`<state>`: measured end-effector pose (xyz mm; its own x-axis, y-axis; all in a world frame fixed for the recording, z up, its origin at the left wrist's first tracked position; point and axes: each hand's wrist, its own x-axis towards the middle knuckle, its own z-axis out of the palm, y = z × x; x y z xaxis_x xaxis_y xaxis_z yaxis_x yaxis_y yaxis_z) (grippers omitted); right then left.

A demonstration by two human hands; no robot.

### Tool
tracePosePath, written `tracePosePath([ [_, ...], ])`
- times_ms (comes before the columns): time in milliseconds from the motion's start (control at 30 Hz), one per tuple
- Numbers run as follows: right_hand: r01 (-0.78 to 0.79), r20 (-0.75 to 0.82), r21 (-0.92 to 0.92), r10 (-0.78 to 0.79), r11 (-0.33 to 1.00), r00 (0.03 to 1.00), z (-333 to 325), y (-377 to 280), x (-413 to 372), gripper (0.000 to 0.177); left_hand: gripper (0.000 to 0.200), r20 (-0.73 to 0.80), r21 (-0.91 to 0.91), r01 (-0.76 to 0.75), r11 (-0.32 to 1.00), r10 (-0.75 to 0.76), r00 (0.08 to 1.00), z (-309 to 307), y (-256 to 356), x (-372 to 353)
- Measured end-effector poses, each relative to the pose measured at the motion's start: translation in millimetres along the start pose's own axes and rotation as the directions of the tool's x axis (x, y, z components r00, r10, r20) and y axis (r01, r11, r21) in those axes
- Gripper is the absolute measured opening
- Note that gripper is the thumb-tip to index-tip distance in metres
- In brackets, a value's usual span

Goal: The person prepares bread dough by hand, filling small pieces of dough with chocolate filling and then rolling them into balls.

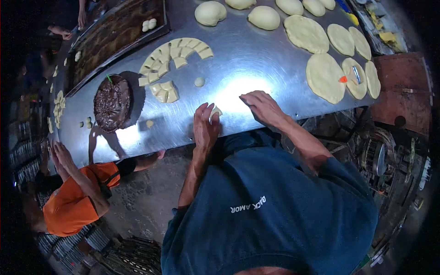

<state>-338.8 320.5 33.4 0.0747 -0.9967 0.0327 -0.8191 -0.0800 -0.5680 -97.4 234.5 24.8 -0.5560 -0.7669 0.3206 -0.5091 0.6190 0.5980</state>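
Observation:
My left hand (205,126) rests at the near edge of the steel table (247,59), its fingertips pinching a small pale dough piece (216,111). My right hand (262,107) lies flat on the bare metal just to the right, fingers spread and holding nothing. A small dough ball (199,82) lies a little beyond my left hand. Cut dough wedges (176,52) are laid in an arc further back, near a round dish of dark chocolate filling (112,103).
Dough balls (264,17) and flattened dough discs (324,77) fill the far right of the table; a small tool (356,73) lies on one disc. A dark tray (114,32) stands at the back left. A person in orange (75,197) has hands (62,158) on the table's left end.

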Motion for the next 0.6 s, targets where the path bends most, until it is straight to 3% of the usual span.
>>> tracePosePath([
  [33,-0.004,0.003,-0.008,0.004,1.000,1.000,-3,-4,2,0.052,0.039,0.073,-0.122,0.110,0.986,-0.102,0.992,-1,3,3],
  [67,-0.285,-0.007,0.485,0.329,0.827,0.944,-7,-8,5,0.045,0.035,0.150,-0.236,0.221,0.946,-0.190,0.970,-1,7,9],
  [100,-0.418,0.145,0.833,0.584,0.364,0.799,-14,-15,9,0.039,0.029,0.173,-0.312,0.300,0.901,-0.256,0.951,-6,17,15],
  [133,-0.422,0.143,0.827,0.586,0.372,0.798,-18,-17,8,0.039,0.029,0.169,-0.323,0.299,0.898,-0.256,0.952,-10,21,18],
  [167,-0.278,0.223,0.960,0.515,0.032,0.828,-22,-18,9,0.035,0.030,0.213,-0.376,0.355,0.856,-0.293,0.932,-13,24,21],
  [200,-0.126,0.265,0.935,0.418,-0.331,0.869,-25,-20,10,0.032,0.031,0.259,-0.423,0.410,0.808,-0.326,0.909,-15,25,23],
  [267,-0.134,0.284,0.917,0.380,-0.376,0.880,-28,-29,12,0.032,0.031,0.287,-0.456,0.451,0.767,-0.353,0.891,-18,27,26],
  [367,-0.155,0.298,0.919,0.384,-0.362,0.874,-33,-47,17,0.033,0.030,0.207,-0.469,0.335,0.817,-0.267,0.941,-28,47,35],
  [433,-0.176,0.332,0.889,0.333,-0.422,0.882,-35,-53,19,0.034,0.028,0.096,-0.494,0.175,0.852,-0.147,0.984,-32,61,45],
  [467,-0.179,0.335,0.887,0.326,-0.426,0.884,-34,-57,20,0.034,0.028,0.094,-0.488,0.178,0.855,-0.152,0.984,-31,60,48],
  [533,-0.232,0.342,0.926,0.404,-0.297,0.848,-33,-63,21,0.033,0.026,0.102,-0.323,0.027,0.946,0.007,0.995,-27,59,53],
  [600,-0.248,0.336,0.936,0.429,-0.248,0.839,-34,-69,23,0.031,0.022,0.062,-0.366,-0.003,0.931,0.027,0.998,-19,53,54],
])
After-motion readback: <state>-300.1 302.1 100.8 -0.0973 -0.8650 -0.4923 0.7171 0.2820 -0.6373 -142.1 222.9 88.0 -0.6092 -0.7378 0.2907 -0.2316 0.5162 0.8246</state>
